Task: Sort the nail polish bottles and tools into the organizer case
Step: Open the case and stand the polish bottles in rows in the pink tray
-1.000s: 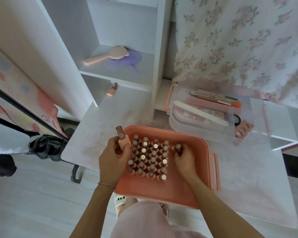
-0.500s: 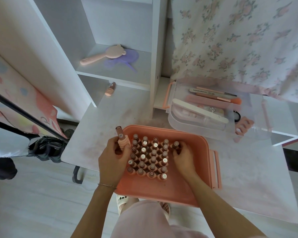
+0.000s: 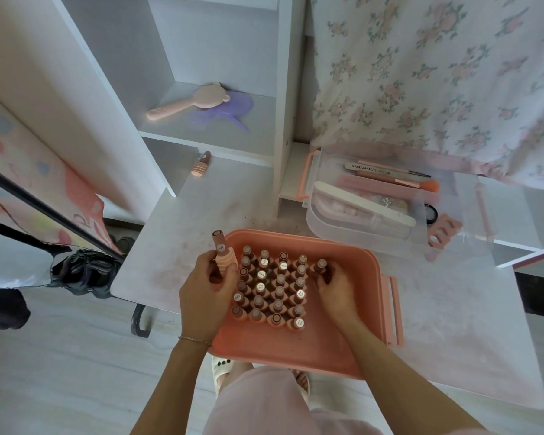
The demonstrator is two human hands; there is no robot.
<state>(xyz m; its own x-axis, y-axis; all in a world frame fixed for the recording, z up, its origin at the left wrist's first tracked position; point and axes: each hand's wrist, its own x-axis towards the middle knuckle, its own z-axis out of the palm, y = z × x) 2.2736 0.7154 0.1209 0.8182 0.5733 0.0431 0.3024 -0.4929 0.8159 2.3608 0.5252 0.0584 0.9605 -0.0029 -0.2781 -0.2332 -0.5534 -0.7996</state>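
Note:
A coral organizer case (image 3: 327, 346) lies on the white table with several nail polish bottles (image 3: 270, 287) standing in rows inside. My left hand (image 3: 206, 290) grips an upright peach bottle (image 3: 222, 255) at the case's left edge. My right hand (image 3: 336, 285) pinches one bottle (image 3: 321, 266) at the right end of the back row. A clear tray (image 3: 324, 229) behind the case holds nail files, a brush and other tools (image 3: 387, 175). One loose bottle (image 3: 200, 164) lies on its side further back on the table.
A pink toe separator (image 3: 445, 230) and a small dark compact (image 3: 431, 211) lie beside the clear tray. A pink hairbrush (image 3: 186, 103) and a purple comb (image 3: 230, 113) rest on the shelf. A floral cloth (image 3: 437, 73) hangs at right. A black bag (image 3: 85, 271) sits at left.
My right hand has slid its bottle leftward against the back row. The left hand keeps its bottle in the same spot.

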